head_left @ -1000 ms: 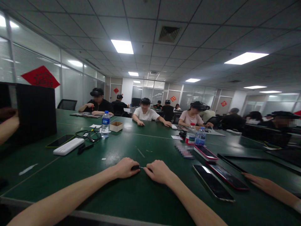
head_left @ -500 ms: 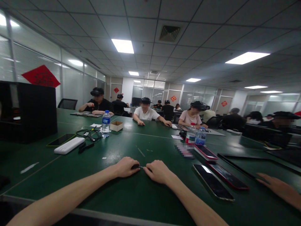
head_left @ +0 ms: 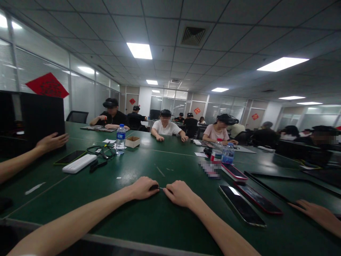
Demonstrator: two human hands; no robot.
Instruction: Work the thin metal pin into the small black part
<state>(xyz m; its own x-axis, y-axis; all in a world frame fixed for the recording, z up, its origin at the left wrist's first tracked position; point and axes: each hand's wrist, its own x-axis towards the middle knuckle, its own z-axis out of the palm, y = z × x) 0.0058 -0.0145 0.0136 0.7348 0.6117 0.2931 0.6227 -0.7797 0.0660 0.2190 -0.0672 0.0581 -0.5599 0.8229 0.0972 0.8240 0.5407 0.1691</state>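
My left hand (head_left: 145, 187) rests on the green table with its fingers wrapped round the dark handle of a small screwdriver (head_left: 154, 187). The thin metal shaft points right, towards my right hand (head_left: 178, 193). That hand is closed at the shaft's end, thumb and fingers pinched together; the tip itself is hidden in them. Both forearms lie low across the near part of the table.
Phones, including a black one (head_left: 242, 206), lie to the right near a co-worker's hand (head_left: 315, 213) at a black frame (head_left: 269, 185). Leftward are a white power strip (head_left: 80, 163), cables (head_left: 102, 152), a water bottle (head_left: 120, 139) and a black case (head_left: 42, 121). People sit opposite.
Another person's hand has come in from the left and touches the black case. The person opposite has drawn one hand back from the white mouse. My hands stay nearly still.
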